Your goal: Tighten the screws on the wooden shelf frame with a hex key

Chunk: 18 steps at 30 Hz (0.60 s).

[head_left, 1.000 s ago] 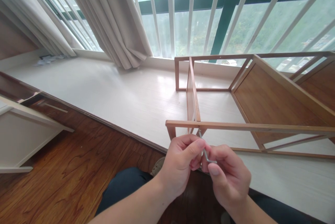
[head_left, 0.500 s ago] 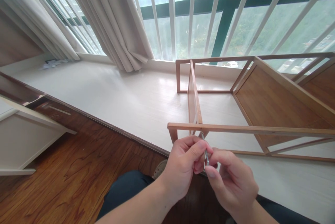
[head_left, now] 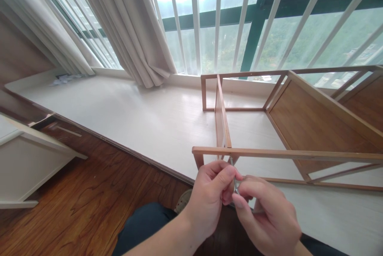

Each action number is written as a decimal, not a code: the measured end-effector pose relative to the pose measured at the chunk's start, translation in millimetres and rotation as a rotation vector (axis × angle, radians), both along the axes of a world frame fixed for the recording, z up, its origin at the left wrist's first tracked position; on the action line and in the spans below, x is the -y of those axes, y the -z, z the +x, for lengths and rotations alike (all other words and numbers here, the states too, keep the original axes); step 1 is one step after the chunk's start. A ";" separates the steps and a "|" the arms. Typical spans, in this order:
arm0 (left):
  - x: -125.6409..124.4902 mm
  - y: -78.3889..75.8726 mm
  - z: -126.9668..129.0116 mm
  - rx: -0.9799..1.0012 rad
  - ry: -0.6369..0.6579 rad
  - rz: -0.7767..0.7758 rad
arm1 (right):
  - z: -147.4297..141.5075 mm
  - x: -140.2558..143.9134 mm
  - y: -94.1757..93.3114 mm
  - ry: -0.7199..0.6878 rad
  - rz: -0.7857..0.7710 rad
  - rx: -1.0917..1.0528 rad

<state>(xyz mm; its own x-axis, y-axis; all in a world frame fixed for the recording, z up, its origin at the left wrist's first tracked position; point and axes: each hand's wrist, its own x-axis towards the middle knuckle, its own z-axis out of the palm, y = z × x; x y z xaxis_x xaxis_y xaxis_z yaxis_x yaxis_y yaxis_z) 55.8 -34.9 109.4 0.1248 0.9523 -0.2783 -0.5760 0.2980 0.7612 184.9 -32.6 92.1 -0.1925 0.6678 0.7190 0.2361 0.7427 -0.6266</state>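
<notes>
A wooden shelf frame (head_left: pixel 287 154) lies on its side on a white platform (head_left: pixel 143 112) by the window. A thin metal hex key (head_left: pixel 233 174) runs up from between my fingers into the underside of the frame's near rail, where a vertical divider (head_left: pixel 223 120) meets it. My left hand (head_left: pixel 209 198) pinches the key's shaft with thumb and fingers. My right hand (head_left: pixel 269 216) holds the key's lower bent end, which its fingers mostly hide. Both hands touch each other just below the rail.
Beige curtains (head_left: pixel 134 28) hang at the back left before white window bars (head_left: pixel 218 16). A white cabinet piece (head_left: pixel 26 160) stands at the left on the dark wood floor (head_left: pixel 83 204). My knees in dark trousers (head_left: pixel 143 224) are below the hands.
My right hand has turned the key's bent end, which stuck out to the right a second ago and is now hidden under the fingers. The view has tilted down slightly.
</notes>
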 end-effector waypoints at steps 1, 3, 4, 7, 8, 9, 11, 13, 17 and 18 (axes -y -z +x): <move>0.1 -0.8 0.2 0.008 -0.004 -0.001 | -0.6 0.4 -0.8 -0.008 -0.011 -0.004; 0.6 -2.4 0.7 0.016 -0.013 0.000 | -1.7 1.6 -2.2 -0.024 -0.033 -0.018; 0.8 -3.1 1.0 0.018 -0.018 0.000 | -2.0 2.4 -2.8 -0.025 -0.042 -0.024; 0.9 -4.2 1.4 0.031 -0.019 -0.002 | -2.3 4.0 -3.2 -0.016 -0.071 -0.043; 0.7 -4.2 1.4 0.035 -0.017 -0.005 | -2.2 4.1 -2.7 -0.018 -0.078 -0.047; 0.5 -4.1 1.3 0.037 -0.016 -0.008 | -2.1 4.1 -1.8 -0.026 -0.082 -0.050; 0.3 -3.5 1.1 0.035 -0.016 -0.012 | -1.7 3.5 0.7 -0.040 -0.069 -0.058; 0.5 -2.2 1.2 0.034 -0.010 -0.011 | -1.3 2.6 3.8 -0.032 -0.046 -0.059; 2.3 2.6 2.7 0.036 0.010 -0.014 | -0.1 0.6 7.3 -0.013 -0.024 -0.044; 2.6 3.7 3.2 0.035 0.014 -0.015 | 0.2 0.1 7.0 -0.013 -0.022 -0.036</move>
